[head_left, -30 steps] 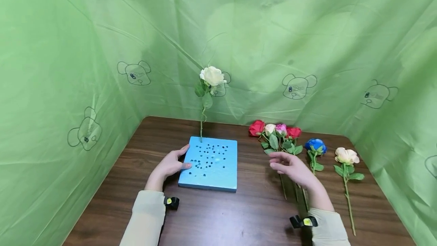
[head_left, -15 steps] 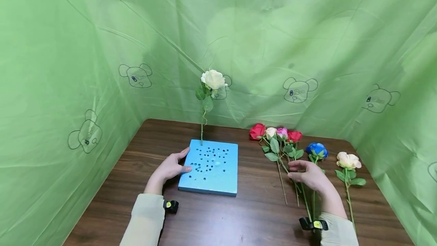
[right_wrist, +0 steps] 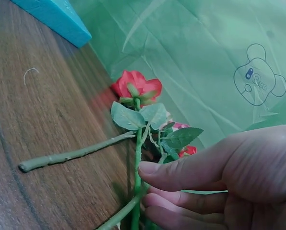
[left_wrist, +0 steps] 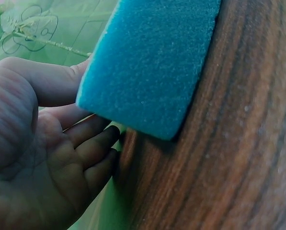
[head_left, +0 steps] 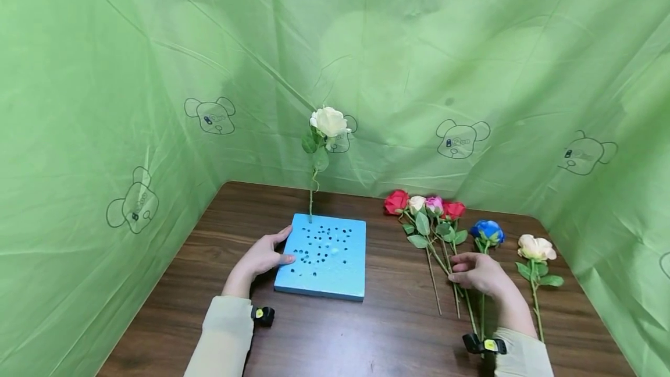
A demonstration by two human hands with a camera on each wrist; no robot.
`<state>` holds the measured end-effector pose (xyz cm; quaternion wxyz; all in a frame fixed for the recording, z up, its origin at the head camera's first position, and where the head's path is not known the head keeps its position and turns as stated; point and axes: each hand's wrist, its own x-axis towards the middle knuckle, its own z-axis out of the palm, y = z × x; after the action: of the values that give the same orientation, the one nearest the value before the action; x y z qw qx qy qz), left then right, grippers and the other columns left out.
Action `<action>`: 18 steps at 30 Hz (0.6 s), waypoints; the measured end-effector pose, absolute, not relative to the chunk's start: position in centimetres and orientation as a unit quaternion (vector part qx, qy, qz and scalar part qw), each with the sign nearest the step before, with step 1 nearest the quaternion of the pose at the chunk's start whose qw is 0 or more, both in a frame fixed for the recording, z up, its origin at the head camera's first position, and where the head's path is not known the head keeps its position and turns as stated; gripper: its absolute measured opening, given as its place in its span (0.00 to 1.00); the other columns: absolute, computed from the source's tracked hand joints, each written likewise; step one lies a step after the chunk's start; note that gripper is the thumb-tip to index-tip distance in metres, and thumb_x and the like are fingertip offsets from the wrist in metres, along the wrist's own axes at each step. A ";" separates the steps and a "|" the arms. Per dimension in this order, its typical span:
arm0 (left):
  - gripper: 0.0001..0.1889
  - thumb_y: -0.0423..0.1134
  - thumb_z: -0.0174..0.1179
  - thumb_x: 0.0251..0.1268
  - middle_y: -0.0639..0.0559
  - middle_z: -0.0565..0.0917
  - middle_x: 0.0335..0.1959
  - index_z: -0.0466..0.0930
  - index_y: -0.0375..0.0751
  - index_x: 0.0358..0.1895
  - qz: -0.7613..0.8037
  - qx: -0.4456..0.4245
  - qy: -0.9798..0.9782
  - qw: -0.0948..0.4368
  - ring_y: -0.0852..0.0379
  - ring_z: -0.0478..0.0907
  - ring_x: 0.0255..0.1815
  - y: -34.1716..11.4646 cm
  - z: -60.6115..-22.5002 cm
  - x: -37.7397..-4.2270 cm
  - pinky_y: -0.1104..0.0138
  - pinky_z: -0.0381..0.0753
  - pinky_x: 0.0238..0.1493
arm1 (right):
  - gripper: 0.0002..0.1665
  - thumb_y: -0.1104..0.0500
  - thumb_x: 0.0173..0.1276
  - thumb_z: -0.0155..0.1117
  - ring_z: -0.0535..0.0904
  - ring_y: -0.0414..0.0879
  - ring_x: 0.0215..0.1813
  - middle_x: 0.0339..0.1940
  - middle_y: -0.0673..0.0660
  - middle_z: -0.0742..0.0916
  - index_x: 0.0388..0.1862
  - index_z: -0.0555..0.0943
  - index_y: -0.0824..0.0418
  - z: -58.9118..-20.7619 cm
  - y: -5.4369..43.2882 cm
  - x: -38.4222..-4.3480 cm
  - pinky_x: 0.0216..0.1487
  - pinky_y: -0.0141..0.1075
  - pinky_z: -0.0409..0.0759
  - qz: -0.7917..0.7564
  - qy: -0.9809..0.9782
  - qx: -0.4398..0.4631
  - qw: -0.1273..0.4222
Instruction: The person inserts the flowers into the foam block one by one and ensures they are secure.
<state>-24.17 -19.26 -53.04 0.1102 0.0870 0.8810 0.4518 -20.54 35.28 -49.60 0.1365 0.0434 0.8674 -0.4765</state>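
A blue foam block (head_left: 335,278) full of small holes lies on the table; one white rose (head_left: 330,122) stands upright in its back edge. My left hand (head_left: 259,258) grips the block's left side, thumb on the top face and fingers along the edge, as the left wrist view also shows (left_wrist: 52,139). My right hand (head_left: 481,275) pinches a rose stem (right_wrist: 124,211) between thumb and fingers, low in the bunch. Stems overlap there, so which bloom it bears is unclear. A red rose (right_wrist: 136,86) lies just beyond the fingertips in the right wrist view.
The bunch also includes a cream rose (head_left: 417,203), a pink rose (head_left: 434,204) and another red rose (head_left: 453,209). To the right lie a blue rose (head_left: 487,231) and a peach rose (head_left: 536,248) on the wooden table (head_left: 324,336). Green cloth (head_left: 387,74) surrounds the table.
My right hand has moved right and toward me, down along the bunch, and its fingers have closed at a stem. My left hand stays at the foam block.
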 end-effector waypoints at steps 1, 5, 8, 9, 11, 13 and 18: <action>0.46 0.40 0.75 0.68 0.45 0.61 0.85 0.60 0.41 0.85 0.452 0.087 0.881 0.111 0.38 0.53 0.85 -19.3 -53.1 -24.2 0.40 0.54 0.81 | 0.35 0.71 0.64 0.78 0.87 0.47 0.36 0.46 0.71 0.87 0.66 0.74 0.84 -49.6 35.2 -20.6 0.39 0.41 0.90 -0.471 0.870 0.042 0.137; 0.46 0.40 0.75 0.69 0.46 0.60 0.85 0.59 0.42 0.85 0.453 0.084 0.880 0.114 0.38 0.52 0.86 -19.3 -53.1 -24.2 0.40 0.54 0.82 | 0.35 0.70 0.63 0.80 0.87 0.47 0.35 0.42 0.66 0.87 0.64 0.75 0.83 -49.8 35.0 -20.7 0.38 0.40 0.90 -0.446 0.884 0.044 0.134; 0.46 0.40 0.74 0.69 0.46 0.60 0.85 0.59 0.43 0.86 0.454 0.081 0.880 0.115 0.39 0.52 0.86 -19.3 -53.2 -24.2 0.40 0.54 0.82 | 0.35 0.70 0.61 0.81 0.86 0.46 0.35 0.40 0.62 0.87 0.64 0.76 0.82 -50.0 34.8 -20.8 0.37 0.38 0.89 -0.431 0.891 0.054 0.133; 0.46 0.40 0.74 0.69 0.47 0.60 0.85 0.59 0.43 0.86 0.454 0.080 0.880 0.116 0.39 0.52 0.86 -19.3 -53.2 -24.3 0.41 0.54 0.82 | 0.35 0.70 0.61 0.81 0.86 0.46 0.35 0.39 0.62 0.87 0.63 0.76 0.82 -50.0 34.7 -20.8 0.37 0.38 0.88 -0.426 0.893 0.056 0.134; 0.46 0.40 0.75 0.69 0.47 0.61 0.85 0.59 0.44 0.86 0.453 0.079 0.880 0.117 0.40 0.52 0.86 -19.2 -53.2 -24.3 0.41 0.54 0.82 | 0.34 0.69 0.61 0.81 0.86 0.46 0.35 0.39 0.61 0.87 0.62 0.77 0.82 -50.1 34.6 -20.9 0.37 0.38 0.88 -0.419 0.895 0.063 0.137; 0.46 0.40 0.75 0.69 0.47 0.61 0.85 0.59 0.43 0.85 0.453 0.081 0.880 0.116 0.40 0.52 0.86 -19.2 -53.2 -24.3 0.41 0.54 0.82 | 0.33 0.70 0.61 0.81 0.86 0.46 0.35 0.39 0.62 0.87 0.62 0.77 0.82 -50.1 34.5 -20.9 0.38 0.39 0.88 -0.419 0.894 0.069 0.141; 0.46 0.40 0.75 0.69 0.45 0.61 0.85 0.59 0.41 0.85 0.457 0.086 0.878 0.113 0.39 0.52 0.86 -19.3 -53.2 -24.3 0.41 0.54 0.82 | 0.32 0.70 0.63 0.80 0.87 0.48 0.36 0.38 0.62 0.88 0.62 0.78 0.82 -50.2 34.6 -20.9 0.40 0.43 0.90 -0.431 0.886 0.076 0.150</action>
<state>-24.25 -19.29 -53.22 0.1130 0.0861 0.8781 0.4568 -20.89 34.56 -50.18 0.1500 0.0765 0.8864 -0.4312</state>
